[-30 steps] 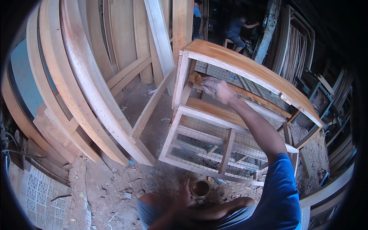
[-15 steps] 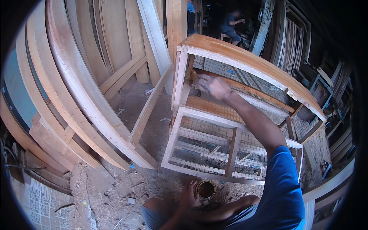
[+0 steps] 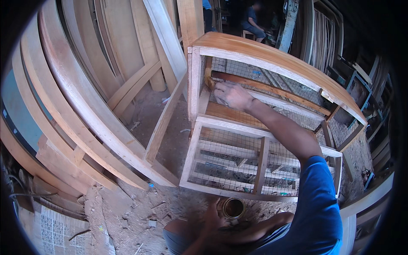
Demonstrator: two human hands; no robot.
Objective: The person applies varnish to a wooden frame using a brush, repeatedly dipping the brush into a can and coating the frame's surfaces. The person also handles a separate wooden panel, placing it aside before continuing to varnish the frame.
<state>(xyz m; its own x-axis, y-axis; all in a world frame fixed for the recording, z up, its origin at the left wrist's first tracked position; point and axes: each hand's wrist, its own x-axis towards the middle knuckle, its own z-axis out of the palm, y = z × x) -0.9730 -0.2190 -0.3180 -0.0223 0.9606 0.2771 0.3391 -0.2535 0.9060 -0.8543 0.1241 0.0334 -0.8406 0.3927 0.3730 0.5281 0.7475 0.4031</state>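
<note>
My right hand (image 3: 231, 95) reaches inside the upper bay of a wooden cabinet frame (image 3: 255, 57). Its fingers close on a small yellow-brown wad (image 3: 208, 80), which presses against the inner left upright near the long back rail. Whether the wad is a brush or a rag, I cannot make out. Down by my knees, my left hand (image 3: 213, 216) is cupped around the left side of a round open can (image 3: 234, 208) that has dark brown liquid in it. The frame's top is orange-brown, while its front edges are pale bare wood. Wire mesh (image 3: 229, 165) lines the lower bay.
Long curved planks (image 3: 80, 97) lean at the left. A loose narrow board (image 3: 165, 119) slants beside the frame. Wood scraps litter the dirt floor (image 3: 140, 208). A seated person (image 3: 253, 25) is in the back, near a worn post (image 3: 288, 25).
My right hand and the wad have shifted slightly inward along the left upright. My left hand stays at the can. The view has moved a little, and the seated person's arm has lowered.
</note>
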